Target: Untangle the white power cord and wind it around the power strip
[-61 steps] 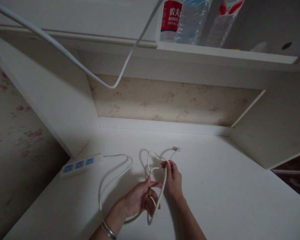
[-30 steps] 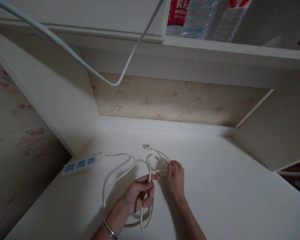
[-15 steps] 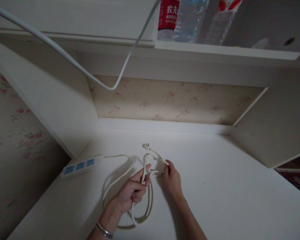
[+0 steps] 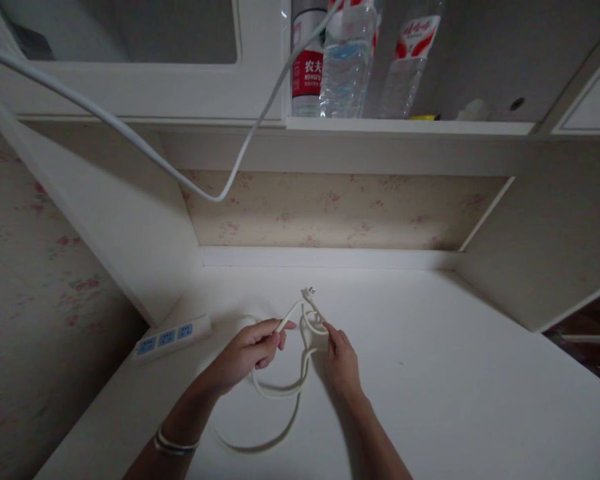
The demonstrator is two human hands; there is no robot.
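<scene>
Left hand (image 4: pixel 253 350), seen from the head camera, pinches the white cord (image 4: pixel 280 390) between thumb and fingers a little below its plug (image 4: pixel 309 292), which sticks up free above the tabletop (image 4: pixel 430 373). The right hand (image 4: pixel 341 360) is closed on the small loops where the cord crosses itself, just beside the left. From there one wide loop lies slack on the tabletop toward the person, and the cord runs off left to the power strip (image 4: pixel 173 335) at the tabletop's edge.

Both grips look light, so the gathered loops could spring open or slip over one another into a knot if either pinch loosens. A hard pull on the slack might drag the power strip, which sits close to the drop. The plug's bare prongs could snag a loop.
</scene>
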